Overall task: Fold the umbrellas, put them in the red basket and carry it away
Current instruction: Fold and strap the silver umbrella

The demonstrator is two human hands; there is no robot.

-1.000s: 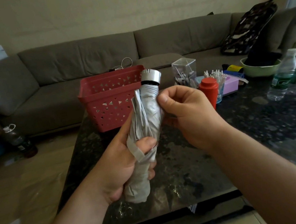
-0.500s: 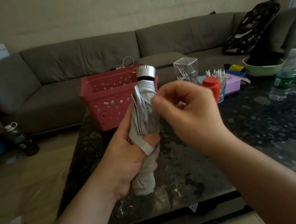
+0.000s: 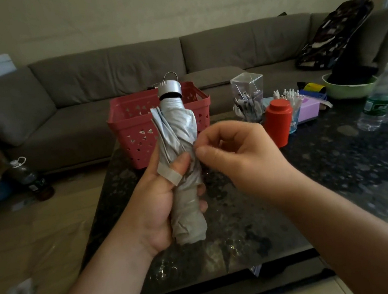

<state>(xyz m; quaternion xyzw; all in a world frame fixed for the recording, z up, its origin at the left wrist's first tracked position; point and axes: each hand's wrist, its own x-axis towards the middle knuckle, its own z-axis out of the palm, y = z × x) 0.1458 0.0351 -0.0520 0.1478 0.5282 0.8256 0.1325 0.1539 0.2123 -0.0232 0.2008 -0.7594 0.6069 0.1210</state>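
Observation:
A silver folded umbrella [image 3: 178, 134] stands upright over the dark table, its metal cap on top. My left hand [image 3: 155, 201] grips its lower half, thumb across the fabric beside the loose strap. My right hand [image 3: 235, 151] pinches a fold of the umbrella's fabric at mid height with thumb and forefinger. Behind the umbrella sits the red basket [image 3: 134, 130], partly hidden by it; I cannot see its inside.
On the dark speckled table [image 3: 338, 164] stand a red jar [image 3: 280, 125], a clear box [image 3: 248, 92], a green bowl [image 3: 350, 89] and water bottles [image 3: 383, 94] at right. A grey sofa [image 3: 105, 79] runs behind. A dark bottle [image 3: 29, 178] stands on the floor at left.
The umbrella has turned more upright. My right hand slid down from near its upper part to the fabric at mid height.

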